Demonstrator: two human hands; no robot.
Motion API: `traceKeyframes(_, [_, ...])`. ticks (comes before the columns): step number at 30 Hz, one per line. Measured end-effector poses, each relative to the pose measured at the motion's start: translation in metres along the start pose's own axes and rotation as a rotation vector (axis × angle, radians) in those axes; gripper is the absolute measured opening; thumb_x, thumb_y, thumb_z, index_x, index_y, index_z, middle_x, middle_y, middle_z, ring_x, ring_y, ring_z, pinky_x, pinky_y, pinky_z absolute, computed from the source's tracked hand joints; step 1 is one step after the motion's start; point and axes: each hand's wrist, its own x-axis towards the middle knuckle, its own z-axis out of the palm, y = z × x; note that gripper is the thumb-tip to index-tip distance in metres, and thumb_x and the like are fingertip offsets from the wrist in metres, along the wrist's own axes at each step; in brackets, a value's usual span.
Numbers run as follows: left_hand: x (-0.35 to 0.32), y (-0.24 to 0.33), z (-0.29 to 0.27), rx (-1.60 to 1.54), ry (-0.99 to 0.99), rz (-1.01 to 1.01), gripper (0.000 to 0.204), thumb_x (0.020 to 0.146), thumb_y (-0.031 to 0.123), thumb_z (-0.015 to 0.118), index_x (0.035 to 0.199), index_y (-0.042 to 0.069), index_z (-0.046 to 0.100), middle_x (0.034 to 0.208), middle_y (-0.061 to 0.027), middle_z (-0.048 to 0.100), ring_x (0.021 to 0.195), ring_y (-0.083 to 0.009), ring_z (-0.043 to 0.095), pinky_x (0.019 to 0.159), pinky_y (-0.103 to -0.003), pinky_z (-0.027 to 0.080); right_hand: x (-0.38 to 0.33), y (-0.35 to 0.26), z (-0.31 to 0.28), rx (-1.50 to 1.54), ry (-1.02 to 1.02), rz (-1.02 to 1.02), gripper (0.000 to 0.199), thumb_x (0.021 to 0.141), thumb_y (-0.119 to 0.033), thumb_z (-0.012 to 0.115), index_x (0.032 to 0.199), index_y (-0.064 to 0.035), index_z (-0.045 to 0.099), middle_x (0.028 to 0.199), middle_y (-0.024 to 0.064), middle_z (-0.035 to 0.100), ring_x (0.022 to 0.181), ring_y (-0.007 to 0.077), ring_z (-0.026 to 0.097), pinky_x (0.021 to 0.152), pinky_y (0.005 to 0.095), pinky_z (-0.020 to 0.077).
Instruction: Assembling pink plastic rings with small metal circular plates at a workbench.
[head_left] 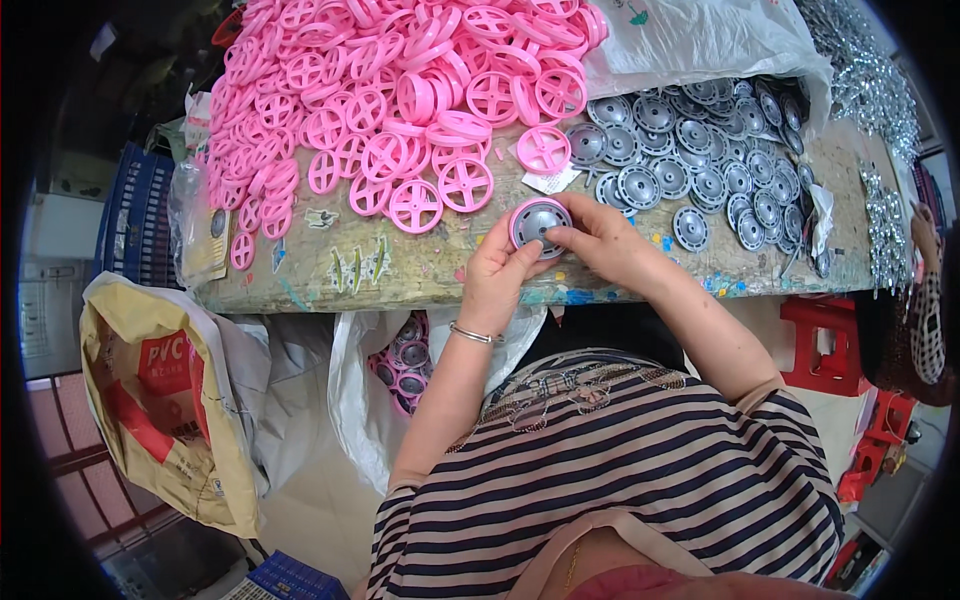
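Observation:
A small toy wheel (538, 217), a pink ring with a grey hubcap set in it, is held between my two hands above the table's front edge. The fingers of my left hand (494, 268) wrap its left side, thumb at its lower face. My right hand (612, 245) grips the right side, with the thumb pressed on the hubcap. Past my hands, a loose pink wheel ring (543, 150) lies nearest. A big heap of pink wheel rings (385, 90) spreads over the back left, and many grey hubcaps (672, 178) lie to the right.
The worn wooden table (440, 270) is spotted with paint. A white bag (350, 400) of pink-and-grey wheels hangs below its edge, beside an open paper sack (130, 300). Clear plastic sheeting (710, 45) covers some hubcaps. Silver tinsel (885, 225) hangs at right, near a red stool (820, 345).

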Motion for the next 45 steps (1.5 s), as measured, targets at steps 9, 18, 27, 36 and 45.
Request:
traceKeyframes(9, [-0.003,-0.002,0.004,0.041,0.036,0.114,0.039,0.096,0.000,0.043,0.135,0.002,0.039,0.125,-0.0103,0.052,0.112,-0.0203,0.056,0.095,-0.037,0.051,0.001,-0.001,0.016,0.018,0.107,-0.027,0.031,0.090,-0.008,0.060,0.118,0.0007,0.052,0.101,0.0045,0.061,0.091,0.0095,0.056,0.082,0.0252,0.0470])
traceKeyframes(18, [-0.002,0.002,0.009,-0.210,0.038,0.017,0.044,0.099,0.005,0.041,0.141,0.008,0.029,0.127,-0.0107,0.049,0.111,-0.0215,0.057,0.094,-0.037,0.050,0.002,-0.013,0.025,0.288,0.135,-0.111,0.028,0.098,-0.020,0.049,0.119,-0.0014,0.052,0.102,0.0029,0.059,0.093,0.0077,0.053,0.083,0.0248,0.0451])
traceKeyframes(27, [-0.001,-0.001,0.005,0.049,0.050,0.274,0.108,0.068,0.036,0.083,0.149,0.013,0.015,0.141,-0.0149,0.037,0.132,-0.0253,0.035,0.105,-0.038,0.037,-0.005,-0.020,0.025,0.002,0.101,-0.126,0.022,0.093,-0.017,0.058,0.111,-0.0032,0.061,0.099,0.0013,0.061,0.089,0.0064,0.055,0.077,0.0235,0.0465])
traceKeyframes(36, [-0.002,-0.009,0.000,0.032,0.085,0.287,0.063,0.078,0.018,0.077,0.132,0.007,0.046,0.123,-0.0109,0.056,0.111,-0.0185,0.055,0.098,-0.031,0.043,0.005,-0.012,0.033,0.014,-0.004,-0.133,0.018,0.091,-0.008,0.057,0.107,-0.0023,0.061,0.093,0.0014,0.063,0.085,0.0064,0.056,0.075,0.0240,0.0472])
traceKeyframes(45, [-0.006,-0.009,-0.001,-0.014,0.130,0.214,0.036,0.087,0.008,0.067,0.121,0.003,0.057,0.116,-0.0068,0.060,0.103,-0.0130,0.057,0.091,-0.027,0.047,0.007,-0.005,0.036,-0.064,0.072,-0.125,0.018,0.089,-0.010,0.057,0.106,-0.0029,0.062,0.089,0.0046,0.065,0.081,0.0106,0.059,0.074,0.0278,0.0491])
